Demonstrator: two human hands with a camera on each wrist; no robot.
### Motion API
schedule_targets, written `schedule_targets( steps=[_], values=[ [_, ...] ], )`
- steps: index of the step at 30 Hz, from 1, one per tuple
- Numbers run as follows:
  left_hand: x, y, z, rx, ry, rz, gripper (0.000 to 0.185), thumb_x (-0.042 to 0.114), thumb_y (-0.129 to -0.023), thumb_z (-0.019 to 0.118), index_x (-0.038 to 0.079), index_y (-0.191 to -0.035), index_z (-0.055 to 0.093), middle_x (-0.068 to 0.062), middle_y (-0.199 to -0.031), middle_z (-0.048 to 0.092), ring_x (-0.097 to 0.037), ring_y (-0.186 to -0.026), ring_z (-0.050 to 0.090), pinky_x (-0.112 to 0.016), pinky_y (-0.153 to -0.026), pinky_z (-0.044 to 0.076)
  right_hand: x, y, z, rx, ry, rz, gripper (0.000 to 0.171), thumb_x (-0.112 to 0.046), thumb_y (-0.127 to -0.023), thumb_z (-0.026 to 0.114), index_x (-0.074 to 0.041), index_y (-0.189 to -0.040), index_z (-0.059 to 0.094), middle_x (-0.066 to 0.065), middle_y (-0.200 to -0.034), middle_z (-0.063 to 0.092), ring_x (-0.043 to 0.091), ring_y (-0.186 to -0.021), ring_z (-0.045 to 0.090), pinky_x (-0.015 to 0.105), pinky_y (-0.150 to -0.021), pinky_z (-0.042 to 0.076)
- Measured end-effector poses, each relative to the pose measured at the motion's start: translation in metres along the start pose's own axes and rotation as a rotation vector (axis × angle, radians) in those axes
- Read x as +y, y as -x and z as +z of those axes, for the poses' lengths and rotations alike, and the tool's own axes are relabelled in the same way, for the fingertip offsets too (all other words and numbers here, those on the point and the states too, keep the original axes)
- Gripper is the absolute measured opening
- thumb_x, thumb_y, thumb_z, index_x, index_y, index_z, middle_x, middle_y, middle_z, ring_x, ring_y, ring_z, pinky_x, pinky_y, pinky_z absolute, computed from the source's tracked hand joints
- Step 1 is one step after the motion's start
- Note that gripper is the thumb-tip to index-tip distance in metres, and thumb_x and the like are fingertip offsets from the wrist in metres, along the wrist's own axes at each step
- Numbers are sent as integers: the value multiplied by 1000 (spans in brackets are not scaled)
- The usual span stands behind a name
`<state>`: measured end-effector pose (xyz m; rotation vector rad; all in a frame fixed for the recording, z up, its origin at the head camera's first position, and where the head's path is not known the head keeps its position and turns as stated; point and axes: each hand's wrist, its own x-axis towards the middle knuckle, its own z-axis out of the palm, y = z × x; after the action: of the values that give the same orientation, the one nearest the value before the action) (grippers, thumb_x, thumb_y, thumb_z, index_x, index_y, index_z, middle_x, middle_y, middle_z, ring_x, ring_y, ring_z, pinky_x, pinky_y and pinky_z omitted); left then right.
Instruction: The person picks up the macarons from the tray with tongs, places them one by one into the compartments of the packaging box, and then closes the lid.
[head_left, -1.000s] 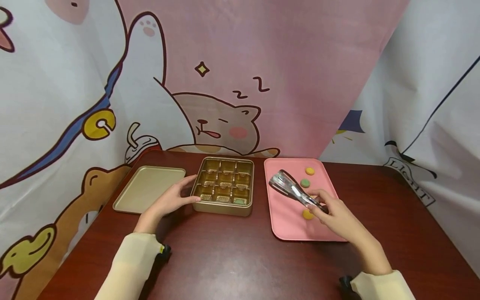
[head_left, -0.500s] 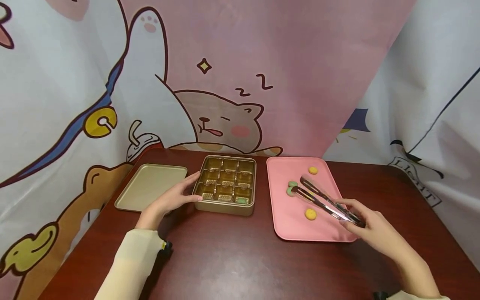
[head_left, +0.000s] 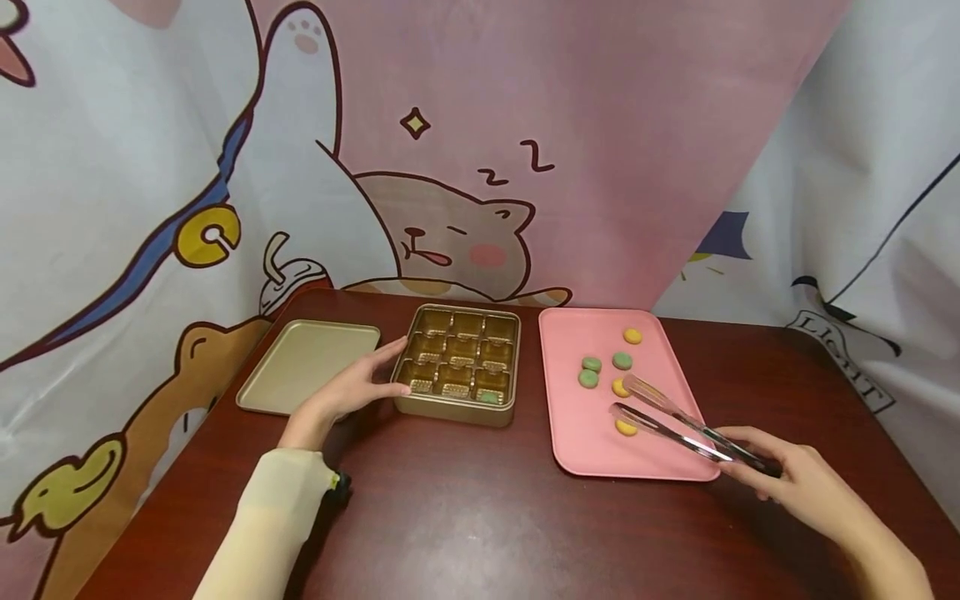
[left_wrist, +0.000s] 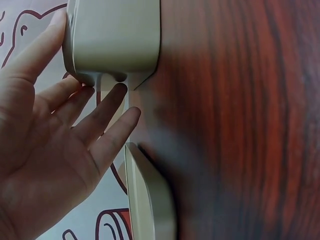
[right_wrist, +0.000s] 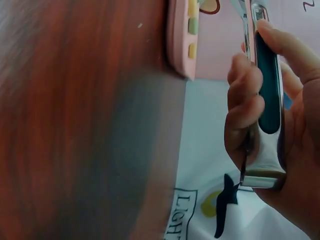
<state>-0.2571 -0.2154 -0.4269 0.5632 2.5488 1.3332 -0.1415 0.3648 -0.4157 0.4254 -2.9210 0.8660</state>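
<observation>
In the head view my right hand (head_left: 798,475) grips metal tongs (head_left: 675,433) with dark handle grips; the right wrist view shows fingers curled round the handle (right_wrist: 269,90). Spread apart, the tongs' tips hang over the pink tray (head_left: 570,433), near two yellow macarons (head_left: 627,427). Green macarons (head_left: 588,379) and another yellow macaron (head_left: 632,336) lie farther up the tray. My left hand (head_left: 352,387) touches the left side of a gold tin box (head_left: 450,410), fingers fairly straight, thumb at its near-left corner. One green macaron (head_left: 490,397) sits in the box's near-right compartment.
Left of the box lies a flat gold lid (head_left: 311,367), partly behind my left hand. The box holds a divided gold plastic insert (head_left: 459,348). A printed cloth (head_left: 600,150) hangs behind the dark red wooden table (head_left: 465,533).
My right hand has drawn the tongs back toward the lower right, and their tips have spread apart. More macarons now show on the tray. My left hand has stayed at the box.
</observation>
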Motion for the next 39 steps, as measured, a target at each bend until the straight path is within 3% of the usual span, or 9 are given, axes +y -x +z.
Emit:
schedule_targets(
  steps=[5,8,18,27,32,39],
  values=[
    [2,0,1,-9,24,-14,86,13,-90,73,4,-159,22,-15,-167,16,-36,-155,12,-59,-122,14,12,6,0,54,2,-19,38,-15,-82,81,-21,-116,63,-17,-82,69,-5,-69,55,15,-58,36],
    [2,0,1,-9,15,-18,87,16,-90,74,5,-159,22,-13,-168,17,-35,-155,12,-59,-123,15,18,9,0,40,-29,-8,34,-13,-82,81,-17,-111,63,-15,-76,68,-3,-67,56,16,-57,37],
    [13,5,2,-20,-224,-17,87,31,-92,72,4,-159,22,-16,-167,17,-40,-153,16,-61,-121,19,30,19,-1,5,-54,67,35,-18,-86,78,-13,-120,69,-11,-70,67,3,-59,58,21,-49,43],
    [15,6,4,-3,-232,-8,86,31,-92,72,1,-157,24,-18,-166,19,-41,-153,18,-60,-120,21,33,23,-1,-25,-61,68,29,-17,-84,80,-18,-108,65,-15,-77,69,1,-62,59,20,-56,39],
    [16,6,4,-1,-226,-9,87,31,-92,72,1,-158,24,-17,-166,19,-41,-153,17,-61,-120,21,37,24,-1,-30,-70,33,29,-13,-85,78,-14,-113,69,-13,-75,69,0,-63,58,19,-54,42],
    [15,5,4,4,-224,-3,86,30,-92,72,2,-158,24,-16,-166,19,-42,-152,18,-61,-120,20,40,23,2,-54,-4,85,33,-17,-87,76,-9,-119,72,-15,-73,66,-2,-61,55,21,-51,42]
  ],
)
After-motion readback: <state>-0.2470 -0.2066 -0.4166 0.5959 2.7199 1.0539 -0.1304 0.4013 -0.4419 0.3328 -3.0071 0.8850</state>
